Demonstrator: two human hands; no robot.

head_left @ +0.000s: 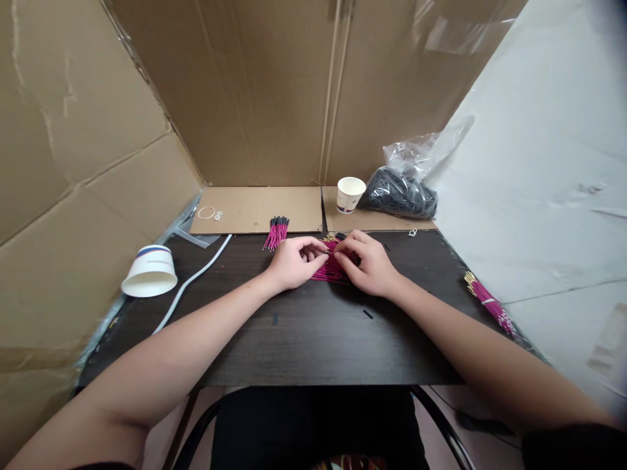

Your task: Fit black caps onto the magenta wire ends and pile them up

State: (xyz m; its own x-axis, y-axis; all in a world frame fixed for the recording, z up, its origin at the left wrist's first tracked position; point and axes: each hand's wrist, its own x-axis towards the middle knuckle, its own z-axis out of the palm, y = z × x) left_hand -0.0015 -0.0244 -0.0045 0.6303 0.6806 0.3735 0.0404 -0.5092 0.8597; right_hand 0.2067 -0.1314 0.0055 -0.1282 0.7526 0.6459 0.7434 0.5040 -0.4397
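Observation:
Both hands meet over a pile of magenta wires (pixel 329 273) with gold-coloured ends, lying on the dark table. My left hand (pixel 297 262) has thumb and fingertips pinched close together at the pile's left side. Opposite it, my right hand (pixel 366 262) is pinched too, its fingertips almost touching the left ones. Whatever sits between the fingertips is too small to make out. Just behind my left hand lies a bunch of magenta wires with black sleeves (pixel 278 230). A short black tube piece (pixel 368 314) rests in front of my right hand.
An upright paper cup (pixel 351 194) and a plastic bag of black pieces (pixel 402 193) stand at the back. Left are an upside-down paper cup (pixel 149 271) and a white cable (pixel 189 281). A banded wire bundle (pixel 490 304) lies by the right edge. Cardboard walls enclose the table.

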